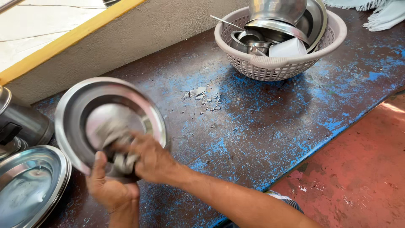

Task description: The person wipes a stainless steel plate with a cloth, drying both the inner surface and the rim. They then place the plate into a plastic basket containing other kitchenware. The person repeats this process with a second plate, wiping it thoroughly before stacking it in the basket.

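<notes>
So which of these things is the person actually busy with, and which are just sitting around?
In use:
- steel plate, held by left hand
- grey cloth, rubbed on it by right hand

Lying about:
- plastic basket of steel vessels
- stacked plates
- steel pot
- pale cloth

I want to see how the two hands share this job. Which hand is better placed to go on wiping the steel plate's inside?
Likely the right hand: it presses the grey cloth into the steel plate. The left hand grips the plate's lower rim, propping it tilted.
</notes>
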